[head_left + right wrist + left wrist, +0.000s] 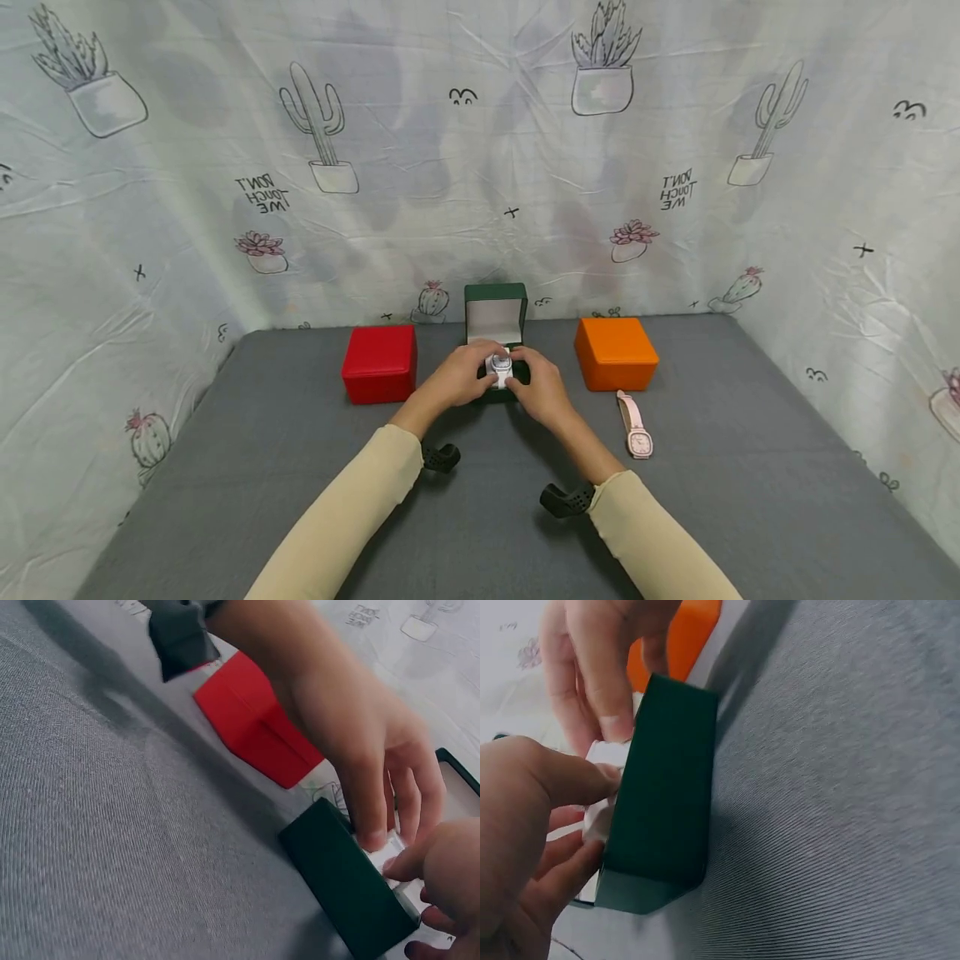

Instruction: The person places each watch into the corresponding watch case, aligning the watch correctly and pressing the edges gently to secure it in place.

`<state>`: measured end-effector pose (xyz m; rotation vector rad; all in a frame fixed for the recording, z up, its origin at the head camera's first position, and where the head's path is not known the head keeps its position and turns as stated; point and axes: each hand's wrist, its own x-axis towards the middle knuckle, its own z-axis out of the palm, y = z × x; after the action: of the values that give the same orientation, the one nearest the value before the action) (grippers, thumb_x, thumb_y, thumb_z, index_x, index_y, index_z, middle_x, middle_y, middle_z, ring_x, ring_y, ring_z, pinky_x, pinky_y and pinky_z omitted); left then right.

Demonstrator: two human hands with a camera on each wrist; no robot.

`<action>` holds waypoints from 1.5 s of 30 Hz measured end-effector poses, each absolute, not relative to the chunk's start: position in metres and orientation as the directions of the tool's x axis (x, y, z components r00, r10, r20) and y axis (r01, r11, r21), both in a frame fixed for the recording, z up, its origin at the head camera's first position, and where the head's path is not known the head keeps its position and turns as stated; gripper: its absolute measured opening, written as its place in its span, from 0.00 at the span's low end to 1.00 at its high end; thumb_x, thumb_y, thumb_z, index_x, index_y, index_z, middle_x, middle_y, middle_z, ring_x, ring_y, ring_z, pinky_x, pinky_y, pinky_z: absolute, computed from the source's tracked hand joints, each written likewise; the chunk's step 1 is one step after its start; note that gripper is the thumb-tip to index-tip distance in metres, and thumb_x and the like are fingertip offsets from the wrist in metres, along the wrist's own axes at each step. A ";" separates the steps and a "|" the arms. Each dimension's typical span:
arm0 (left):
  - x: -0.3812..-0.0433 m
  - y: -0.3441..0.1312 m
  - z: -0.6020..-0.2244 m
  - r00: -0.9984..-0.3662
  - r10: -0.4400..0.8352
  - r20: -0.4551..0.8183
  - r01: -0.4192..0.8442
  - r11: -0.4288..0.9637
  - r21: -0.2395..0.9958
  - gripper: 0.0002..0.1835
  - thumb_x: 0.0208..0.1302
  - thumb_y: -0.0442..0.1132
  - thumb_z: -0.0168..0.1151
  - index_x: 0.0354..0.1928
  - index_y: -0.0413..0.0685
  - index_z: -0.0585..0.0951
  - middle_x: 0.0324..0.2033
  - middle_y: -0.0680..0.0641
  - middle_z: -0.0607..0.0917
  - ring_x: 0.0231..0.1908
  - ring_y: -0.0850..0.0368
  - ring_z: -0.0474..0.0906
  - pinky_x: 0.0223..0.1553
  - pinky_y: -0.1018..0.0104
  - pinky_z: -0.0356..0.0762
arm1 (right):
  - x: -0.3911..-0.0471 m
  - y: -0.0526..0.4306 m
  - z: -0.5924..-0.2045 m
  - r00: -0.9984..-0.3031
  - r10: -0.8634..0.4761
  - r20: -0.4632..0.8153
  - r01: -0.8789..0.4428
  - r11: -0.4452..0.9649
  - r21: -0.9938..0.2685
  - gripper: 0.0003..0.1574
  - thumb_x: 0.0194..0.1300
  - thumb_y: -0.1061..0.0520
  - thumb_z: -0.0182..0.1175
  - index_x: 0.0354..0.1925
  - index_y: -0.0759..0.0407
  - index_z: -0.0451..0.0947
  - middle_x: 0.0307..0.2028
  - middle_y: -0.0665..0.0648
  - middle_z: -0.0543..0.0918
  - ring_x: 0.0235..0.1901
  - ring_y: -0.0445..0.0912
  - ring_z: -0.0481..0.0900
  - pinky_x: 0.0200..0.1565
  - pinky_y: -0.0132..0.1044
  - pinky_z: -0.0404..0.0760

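A green watch box (496,292) stands at the back middle of the table, its lid raised and its pale lining facing me. Over its base is a white watch (500,363), dial up. My left hand (459,375) grips the watch from the left, thumb at the near side and fingers at the far side. From the right, my right hand (543,387) pinches it the same way. The left wrist view shows the box's green front wall (667,787) right under the fingertips, which partly hide the white strap (607,754).
A closed red box (379,364) sits left of the green one, a closed orange box (617,354) to its right. In front of the orange box lies a pink watch (638,437) on the grey tablecloth (495,533). A printed curtain (480,167) hangs close behind.
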<state>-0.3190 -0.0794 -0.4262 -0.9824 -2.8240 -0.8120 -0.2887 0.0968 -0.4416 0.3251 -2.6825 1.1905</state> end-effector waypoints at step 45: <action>-0.337 -0.075 -0.358 -0.806 0.452 0.383 0.553 0.806 0.211 0.22 0.72 0.38 0.53 0.67 0.52 0.72 0.63 0.46 0.74 0.65 0.45 0.67 0.63 0.51 0.72 | -0.285 0.110 -0.461 -0.990 -0.094 0.108 -0.140 0.463 -0.875 0.48 0.62 0.58 0.65 0.73 0.62 0.53 0.70 0.65 0.64 0.67 0.61 0.67 0.63 0.54 0.72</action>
<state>-0.3369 -0.0752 -0.3582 -0.7660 -2.6780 -0.4515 -0.2853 0.1099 -0.4607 0.2124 -2.6485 1.5918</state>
